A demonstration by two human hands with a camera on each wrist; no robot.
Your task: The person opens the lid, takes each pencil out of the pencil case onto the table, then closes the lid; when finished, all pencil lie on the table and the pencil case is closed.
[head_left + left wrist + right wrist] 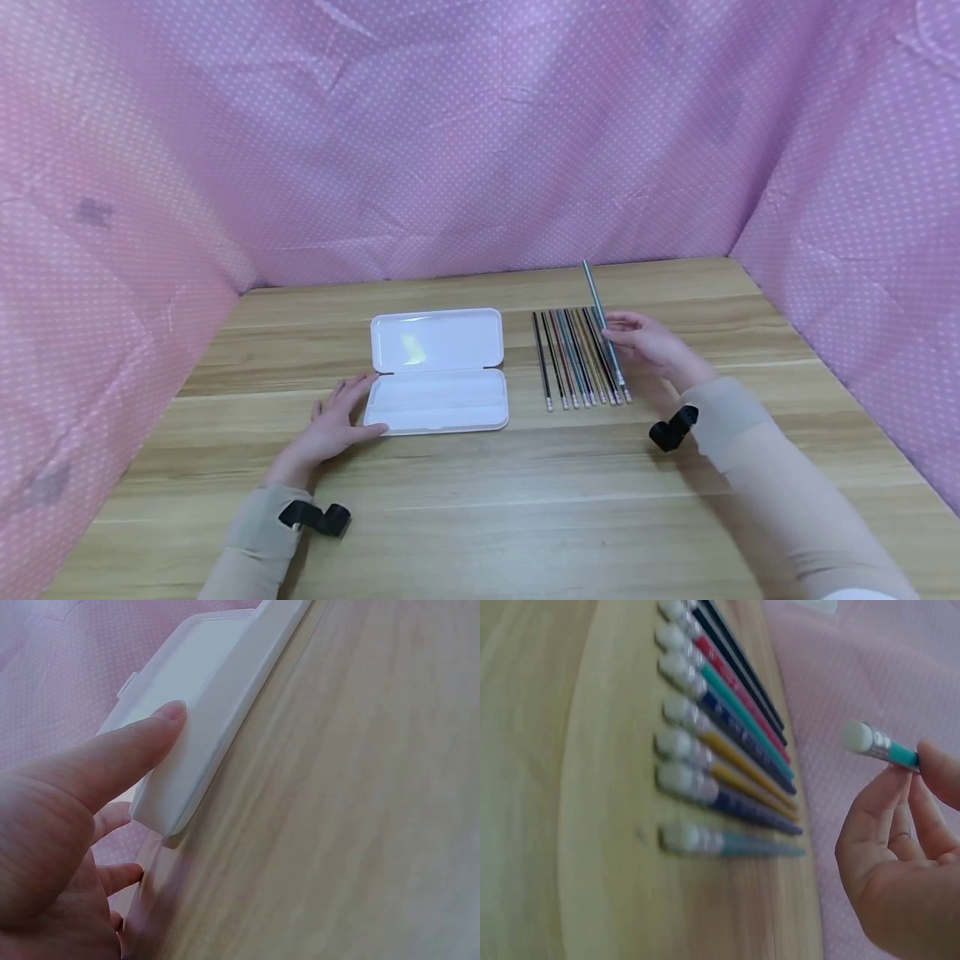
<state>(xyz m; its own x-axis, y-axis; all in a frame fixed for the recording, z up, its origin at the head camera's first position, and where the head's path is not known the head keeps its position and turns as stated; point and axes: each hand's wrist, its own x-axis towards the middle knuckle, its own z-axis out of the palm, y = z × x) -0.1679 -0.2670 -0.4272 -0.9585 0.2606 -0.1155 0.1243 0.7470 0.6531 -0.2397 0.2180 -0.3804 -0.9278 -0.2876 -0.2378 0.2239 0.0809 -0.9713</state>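
Note:
A white pencil case lies on the table with its lid folded back flat. My left hand rests at the case's left end, fingers spread. In the left wrist view its thumb lies straight against the case's front wall. With thumb and fingertips, my right hand pinches a teal pencil. That pencil's white eraser end sticks out of the grip in the right wrist view. Below and to the left of this hand, several pencils lie side by side, erasers toward me.
The wood-grain table backs onto a pink dotted cloth, which also hangs at both sides. Black camera mounts sit on the left wrist and right wrist. The pencil row lies just right of the case.

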